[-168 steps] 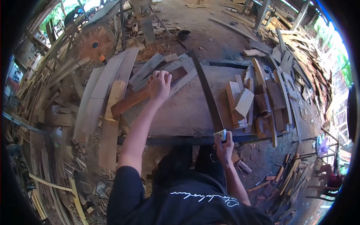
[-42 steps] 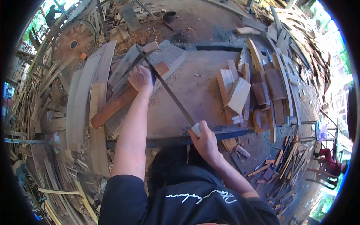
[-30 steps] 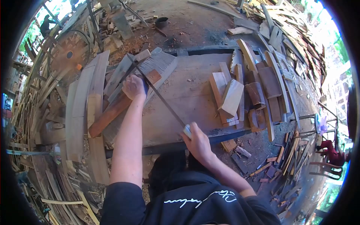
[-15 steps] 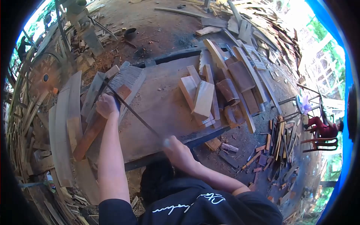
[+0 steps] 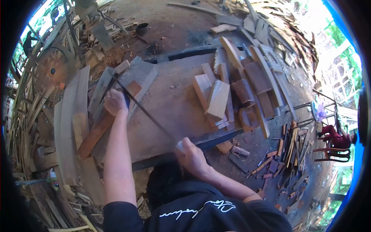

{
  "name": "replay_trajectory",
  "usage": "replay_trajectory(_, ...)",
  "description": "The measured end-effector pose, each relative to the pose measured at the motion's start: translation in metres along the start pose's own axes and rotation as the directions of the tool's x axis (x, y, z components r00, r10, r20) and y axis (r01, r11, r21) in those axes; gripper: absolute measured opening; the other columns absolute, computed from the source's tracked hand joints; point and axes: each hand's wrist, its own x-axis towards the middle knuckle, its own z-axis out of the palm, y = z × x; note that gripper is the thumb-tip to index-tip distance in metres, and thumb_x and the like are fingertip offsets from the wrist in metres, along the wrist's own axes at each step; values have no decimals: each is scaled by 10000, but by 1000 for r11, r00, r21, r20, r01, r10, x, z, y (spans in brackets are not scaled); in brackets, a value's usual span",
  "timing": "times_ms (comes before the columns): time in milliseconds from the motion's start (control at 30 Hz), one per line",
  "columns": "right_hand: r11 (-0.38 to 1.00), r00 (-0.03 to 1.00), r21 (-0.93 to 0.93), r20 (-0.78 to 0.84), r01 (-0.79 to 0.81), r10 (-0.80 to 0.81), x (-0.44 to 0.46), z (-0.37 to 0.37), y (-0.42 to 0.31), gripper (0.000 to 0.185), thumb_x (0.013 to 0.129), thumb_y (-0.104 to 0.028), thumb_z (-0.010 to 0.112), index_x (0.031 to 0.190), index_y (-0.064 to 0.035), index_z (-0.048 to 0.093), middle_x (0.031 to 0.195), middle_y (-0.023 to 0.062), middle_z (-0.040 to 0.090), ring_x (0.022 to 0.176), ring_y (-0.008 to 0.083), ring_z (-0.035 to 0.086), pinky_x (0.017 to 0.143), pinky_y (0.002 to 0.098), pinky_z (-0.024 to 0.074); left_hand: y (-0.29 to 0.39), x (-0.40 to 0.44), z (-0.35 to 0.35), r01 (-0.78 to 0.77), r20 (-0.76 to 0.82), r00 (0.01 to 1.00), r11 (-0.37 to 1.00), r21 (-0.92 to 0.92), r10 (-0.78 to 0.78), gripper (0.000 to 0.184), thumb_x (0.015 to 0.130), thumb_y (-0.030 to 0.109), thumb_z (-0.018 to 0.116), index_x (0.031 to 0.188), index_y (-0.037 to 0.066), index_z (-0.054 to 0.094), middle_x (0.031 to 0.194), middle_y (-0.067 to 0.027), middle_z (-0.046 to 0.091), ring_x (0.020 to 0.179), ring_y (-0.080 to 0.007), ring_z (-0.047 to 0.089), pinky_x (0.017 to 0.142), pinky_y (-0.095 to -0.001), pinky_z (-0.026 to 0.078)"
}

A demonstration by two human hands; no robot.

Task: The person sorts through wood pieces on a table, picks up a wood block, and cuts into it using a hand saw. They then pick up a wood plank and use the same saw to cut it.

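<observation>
My left hand (image 5: pixel 115 101) is closed over a reddish-brown length of wood (image 5: pixel 94 136), holding it down on the boards at the left of the workbench. My right hand (image 5: pixel 192 156) grips the pale handle of a handsaw, near the bench's front edge. The saw's long dark blade (image 5: pixel 148 115), seen nearly edge-on, slants up and left across the wood. It crosses just beyond my left fingers, close to the wood's far end (image 5: pixel 134 88). The blade's teeth cannot be made out.
On the bench (image 5: pixel 170 92) lie pale wood blocks (image 5: pixel 217 101), brown curved pieces (image 5: pixel 243 94) and long boards (image 5: pixel 266 77). A large circular blade (image 5: pixel 52 71) stands at left. Scrap wood (image 5: pixel 288 154) litters the ground at right. A person in red (image 5: pixel 334 137) sits farther off.
The view has shifted slightly. My right hand stays on the saw handle and the blade still lies across the wood. My left hand keeps its hold.
</observation>
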Motion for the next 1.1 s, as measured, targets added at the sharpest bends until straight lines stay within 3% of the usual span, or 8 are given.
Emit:
replay_trajectory(133,999,999,25,-20,34,-33,68,38,-9,271,912,-226,634,1009,-49,452,870,227,624,812,439,631,662,519,511,6,2,-22,-115,102,990,970,213,95,384,951,222,344,968,81,701,1102,-81,682,1085,-264,600,905,-467,464)
replay_trajectory(267,995,995,39,-40,92,-91,79,38,-13,259,900,-194,644,1014,-43,466,865,234,625,838,459,616,691,504,501,0,6,-3,-2,49,999,990,138,-5,382,952,217,340,981,85,698,1109,-70,679,1096,-257,593,887,-464,468)
replay_trajectory(467,1000,999,-3,35,-11,11,3,-5,-2,252,890,-157,650,1014,-30,472,836,245,619,830,473,608,675,486,492,24,-3,-50,-44,169,986,976,214,7,395,953,222,330,989,101,704,1115,-65,682,1104,-261,595,892,-449,465)
replay_trajectory(533,999,999,3,-8,33,-33,33,18,-6,252,891,-162,649,1014,-29,473,840,244,621,825,472,610,670,489,493,28,-1,-54,-70,207,978,982,175,33,405,955,238,324,1001,96,701,1128,-62,681,1126,-265,583,923,-458,448)
replay_trajectory(667,985,991,-113,-19,131,-134,100,56,-17,291,902,-176,648,1090,-45,468,865,218,627,780,427,637,639,493,513,12,-1,-28,-92,69,994,982,167,82,409,953,242,320,1004,82,693,1127,-57,680,1128,-263,575,934,-464,428)
replay_trajectory(733,987,988,-78,-54,140,-144,77,46,-12,303,899,-176,653,1102,-42,473,867,217,628,776,427,637,641,490,516,16,-4,-24,51,12,999,996,72,-52,408,952,245,316,995,80,686,1133,-57,677,1121,-254,570,941,-455,412)
replay_trajectory(933,996,1000,-90,23,16,-14,1,-2,3,306,875,-166,680,1078,-35,492,872,194,636,778,421,641,653,462,533,36,-1,-65,-16,250,968,986,166,-27,391,960,260,339,1010,93,688,1124,-74,670,1130,-246,568,949,-423,407)
replay_trajectory(1100,981,981,-75,-68,179,-184,91,45,-15,281,883,-190,668,1027,-36,482,853,194,631,771,408,644,641,469,527,14,3,-38,-125,216,974,966,226,76,393,970,277,322,1002,108,676,1074,-62,669,1107,-243,572,950,-414,395)
